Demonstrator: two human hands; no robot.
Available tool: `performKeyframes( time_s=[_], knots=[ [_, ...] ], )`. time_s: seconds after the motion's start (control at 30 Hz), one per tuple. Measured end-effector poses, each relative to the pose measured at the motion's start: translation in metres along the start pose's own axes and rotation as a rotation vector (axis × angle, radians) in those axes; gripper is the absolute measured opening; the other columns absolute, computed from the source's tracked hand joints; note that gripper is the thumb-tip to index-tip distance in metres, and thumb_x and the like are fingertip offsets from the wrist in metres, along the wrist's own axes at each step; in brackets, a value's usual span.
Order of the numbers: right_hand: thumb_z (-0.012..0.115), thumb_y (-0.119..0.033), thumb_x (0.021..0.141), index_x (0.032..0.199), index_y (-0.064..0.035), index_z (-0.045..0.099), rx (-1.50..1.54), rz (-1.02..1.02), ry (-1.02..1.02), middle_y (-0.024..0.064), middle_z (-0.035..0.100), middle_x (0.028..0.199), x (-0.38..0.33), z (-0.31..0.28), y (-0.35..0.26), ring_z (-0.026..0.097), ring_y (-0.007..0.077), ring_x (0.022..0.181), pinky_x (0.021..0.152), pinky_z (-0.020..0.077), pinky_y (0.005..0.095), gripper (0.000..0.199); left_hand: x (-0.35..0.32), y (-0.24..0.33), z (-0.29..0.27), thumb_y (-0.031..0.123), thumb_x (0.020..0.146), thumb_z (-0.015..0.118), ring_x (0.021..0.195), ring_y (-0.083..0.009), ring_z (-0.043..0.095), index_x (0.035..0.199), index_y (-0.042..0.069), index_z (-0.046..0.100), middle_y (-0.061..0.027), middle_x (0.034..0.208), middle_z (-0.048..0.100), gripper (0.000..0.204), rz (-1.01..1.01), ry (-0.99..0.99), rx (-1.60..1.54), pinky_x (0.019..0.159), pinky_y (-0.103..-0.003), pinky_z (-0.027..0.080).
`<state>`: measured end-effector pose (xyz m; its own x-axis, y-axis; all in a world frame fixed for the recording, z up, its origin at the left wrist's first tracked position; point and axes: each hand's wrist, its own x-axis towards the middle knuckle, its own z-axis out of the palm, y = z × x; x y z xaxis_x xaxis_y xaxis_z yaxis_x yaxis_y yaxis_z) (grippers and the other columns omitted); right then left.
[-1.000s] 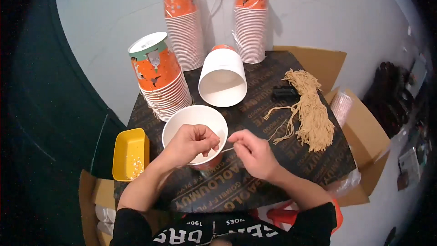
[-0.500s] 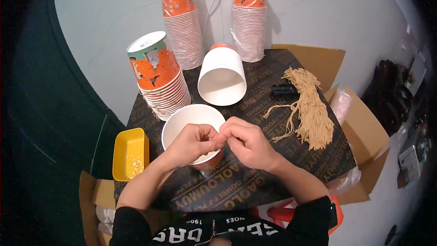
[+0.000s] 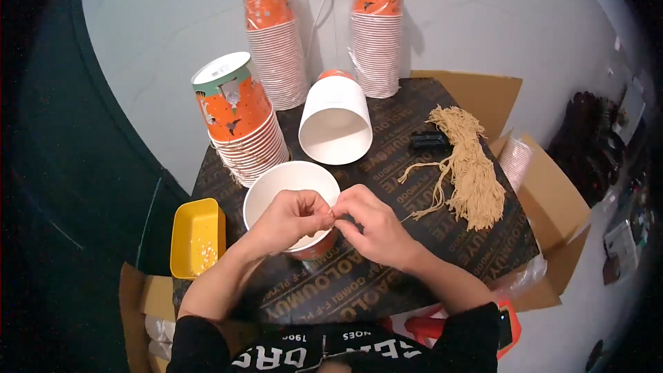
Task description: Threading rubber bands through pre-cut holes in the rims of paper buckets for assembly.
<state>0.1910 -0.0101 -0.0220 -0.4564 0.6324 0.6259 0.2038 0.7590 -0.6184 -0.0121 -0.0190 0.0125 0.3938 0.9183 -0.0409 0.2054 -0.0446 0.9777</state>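
My left hand (image 3: 291,220) and my right hand (image 3: 373,226) meet fingertip to fingertip above the near rim of an open white paper bucket (image 3: 286,177). Both are closed in a pinch. Whatever lies between the fingertips is too small or too hidden to name. The bucket stands upright, its outside orange where it shows below my hands. Just behind it, a larger white paper bucket (image 3: 336,100) lies on its side, mouth toward me. To the right, a bundle of tan cords (image 3: 469,173) is spread on the table, with a few strands trailing toward my right hand.
A leaning stack of orange buckets (image 3: 238,114) stands at left, tan cords hanging at its rims. Two plastic-wrapped stacks (image 3: 276,55) (image 3: 376,45) stand by the wall. A black object (image 3: 429,140) lies beside the cords. A yellow tray (image 3: 181,235) with small pale bits is left; cardboard boxes (image 3: 552,200) flank the dark table (image 3: 304,304).
My right hand's fingers have shifted slightly and curl differently, still meeting my left fingertips. The whole view has dipped a little; the buckets and cords stay in place.
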Motion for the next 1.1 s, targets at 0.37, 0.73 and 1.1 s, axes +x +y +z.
performKeyframes(
  time_s=[0.37, 0.73, 1.1],
  knots=[
    [0.058, 0.003, 0.084, 0.089, 0.0008, 0.051, 0.013, -0.062, 0.035, 0.0160, 0.053, 0.091, -0.004, 0.004, 0.002, 0.058, 0.0353, 0.079, 0.068, 0.0475, 0.0420, 0.009, 0.001, -0.001, -0.001, 0.003, 0.088, 0.066, 0.066, -0.0063, 0.055, 0.085, 0.001, 0.060, -0.0025, 0.077, 0.063, 0.007, -0.018, -0.032, -0.082, 0.059, -0.020, 0.044],
    [0.061, 0.004, 0.081, 0.088, -0.0005, 0.054, 0.012, -0.110, 0.089, 0.0147, 0.054, 0.096, -0.009, 0.008, -0.011, 0.060, 0.0326, 0.081, 0.069, 0.0498, 0.0397, 0.010, 0.001, 0.002, -0.001, 0.002, 0.089, 0.063, 0.065, -0.0087, 0.056, 0.083, 0.001, 0.056, -0.0051, 0.075, 0.064, 0.009, -0.058, -0.037, -0.091, 0.060, -0.022, 0.045],
    [0.063, 0.002, 0.082, 0.100, -0.0007, 0.064, -0.133, -0.061, 0.078, 0.0140, 0.055, 0.092, -0.011, 0.003, 0.000, 0.061, 0.0280, 0.076, 0.065, 0.0508, 0.0350, 0.019, -0.003, 0.005, -0.006, -0.003, 0.084, 0.063, 0.069, -0.0082, 0.057, 0.083, 0.001, 0.057, -0.0040, 0.075, 0.062, 0.007, -0.066, -0.092, -0.045, 0.065, -0.022, 0.046]
  ],
)
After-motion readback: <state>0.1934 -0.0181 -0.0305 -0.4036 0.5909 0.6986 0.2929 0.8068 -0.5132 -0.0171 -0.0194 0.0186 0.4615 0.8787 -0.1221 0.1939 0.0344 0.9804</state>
